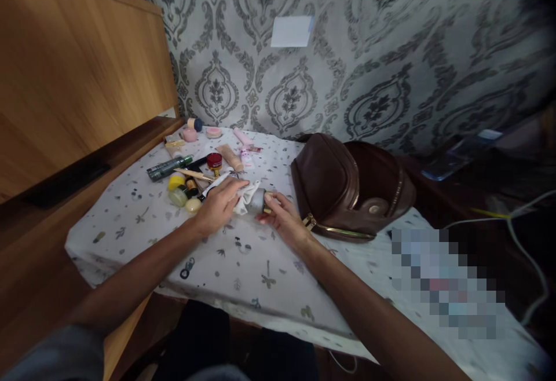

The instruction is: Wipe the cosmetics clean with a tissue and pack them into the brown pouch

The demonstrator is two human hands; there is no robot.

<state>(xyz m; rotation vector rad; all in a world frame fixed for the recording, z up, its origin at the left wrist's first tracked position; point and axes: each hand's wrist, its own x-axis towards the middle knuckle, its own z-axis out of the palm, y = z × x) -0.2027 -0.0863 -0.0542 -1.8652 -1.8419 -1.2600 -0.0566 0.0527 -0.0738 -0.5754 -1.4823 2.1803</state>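
Head view shows both hands meeting over one small grey container (pixel 258 200) near the middle of the table (pixel 130 219), which is covered with a pale cloth printed with small leaves and motifs. The left hand (pixel 221 204) lies palm down with its fingers pressed onto a white cloth (pixel 247 196) that is bunched over the container's left end, so the hand is closed down on the cloth rather than spread free. The right hand (pixel 281 216) grips the container's right end, its fingers curled around it and a thumb across the end; what kind of container it is cannot be told. Just beyond the left hand, toward the table's far left corner, a cluster of cosmetics lies scattered: a yellow-lidded jar (pixel 176 182), a pale round jar (pixel 178 197), a red-capped pot (pixel 214 161), a dark green tube (pixel 167 168), a beige tube (pixel 230 157) and a thin wooden stick (pixel 193 174). Further back near the far edge sit a pink pot (pixel 189 134) and a pink tube (pixel 242 136). Just to the right of the right hand, a brown leather bag (pixel 347 187) with gold zips rests on the table, lying on its side. A wooden cabinet (pixel 73 74) stands along the table's left edge, and patterned grey wallpaper (pixel 369 51) with a white paper note (pixel 291 31) rises behind the far edge.
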